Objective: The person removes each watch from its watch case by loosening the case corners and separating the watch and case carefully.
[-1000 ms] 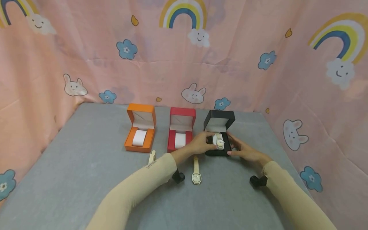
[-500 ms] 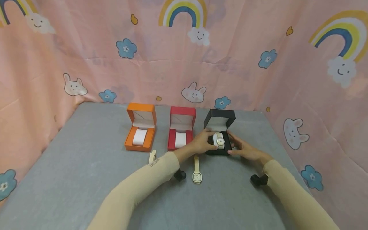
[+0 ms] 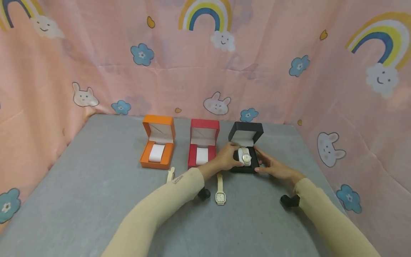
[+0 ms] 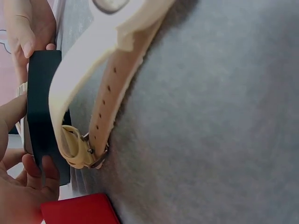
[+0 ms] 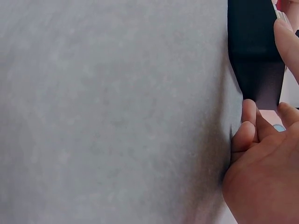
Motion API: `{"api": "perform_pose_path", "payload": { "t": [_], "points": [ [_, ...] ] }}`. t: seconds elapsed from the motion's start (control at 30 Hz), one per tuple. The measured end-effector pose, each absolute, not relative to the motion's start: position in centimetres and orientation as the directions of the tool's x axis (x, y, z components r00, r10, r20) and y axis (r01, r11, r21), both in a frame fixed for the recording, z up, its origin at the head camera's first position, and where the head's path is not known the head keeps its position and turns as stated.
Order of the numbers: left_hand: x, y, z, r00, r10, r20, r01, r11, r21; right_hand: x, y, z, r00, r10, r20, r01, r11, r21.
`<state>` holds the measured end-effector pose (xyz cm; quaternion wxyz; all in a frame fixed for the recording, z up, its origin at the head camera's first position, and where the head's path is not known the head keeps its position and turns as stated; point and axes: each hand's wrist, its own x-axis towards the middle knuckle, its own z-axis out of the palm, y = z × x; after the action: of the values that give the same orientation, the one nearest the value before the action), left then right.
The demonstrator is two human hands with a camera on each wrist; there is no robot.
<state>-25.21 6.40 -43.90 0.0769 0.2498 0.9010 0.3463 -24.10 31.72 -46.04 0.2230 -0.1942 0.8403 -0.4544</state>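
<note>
An open black watch box [image 3: 245, 135] stands at the right end of a row of three boxes. A silver watch [image 3: 246, 157] lies on a white pillow inside it. My left hand [image 3: 226, 159] grips the box's left side, fingers curled at its front wall [image 4: 44, 102] and the thumb by the pillow. My right hand [image 3: 273, 167] holds the box's right side; its fingers [image 5: 250, 126] curl at the box corner [image 5: 254, 51]. A cream strap watch [image 3: 220, 191] lies flat on the table just behind my left wrist, seen close up as the cream watch [image 4: 107, 93].
An open orange box [image 3: 158, 146] and an open red box [image 3: 203, 148] stand left of the black one, each with a bare white pillow. Another cream strap [image 3: 170, 175] pokes out beside my left sleeve. The grey table [image 3: 80, 185] is walled by pink patterned cloth [image 3: 96, 64].
My left forearm has slid slightly forward. Both hands have stayed on the black box, and the watch inside has not moved.
</note>
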Motion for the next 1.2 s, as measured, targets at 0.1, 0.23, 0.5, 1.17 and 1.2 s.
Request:
{"api": "perform_pose_path", "payload": {
  "t": [0.1,0.23,0.5,1.17,1.2],
  "points": [
    [-25.2,6.5,-43.6,-0.87,0.491,0.031,0.39,0.651,0.651,-24.3,31.7,-46.1,-0.823,-0.531,-0.203,-0.113,0.501,-0.858],
    [-25.3,6.6,-43.7,-0.877,0.479,0.033,0.387,0.665,0.639,-24.3,31.6,-46.1,-0.819,-0.534,-0.209,-0.117,0.512,-0.851],
    [-25.1,6.8,-43.9,-0.887,0.462,0.016,0.385,0.72,0.577,-24.2,31.5,-45.8,-0.813,-0.543,-0.21,-0.14,0.532,-0.835],
    [-24.4,7.4,-43.3,-0.915,0.404,-0.014,0.321,0.747,0.582,-23.7,31.4,-45.8,-0.824,-0.532,-0.193,-0.144,0.526,-0.838],
    [-24.4,7.4,-43.3,-0.915,0.402,-0.016,0.318,0.748,0.582,-23.7,31.4,-45.8,-0.825,-0.53,-0.197,-0.141,0.53,-0.836]
  ]
}}
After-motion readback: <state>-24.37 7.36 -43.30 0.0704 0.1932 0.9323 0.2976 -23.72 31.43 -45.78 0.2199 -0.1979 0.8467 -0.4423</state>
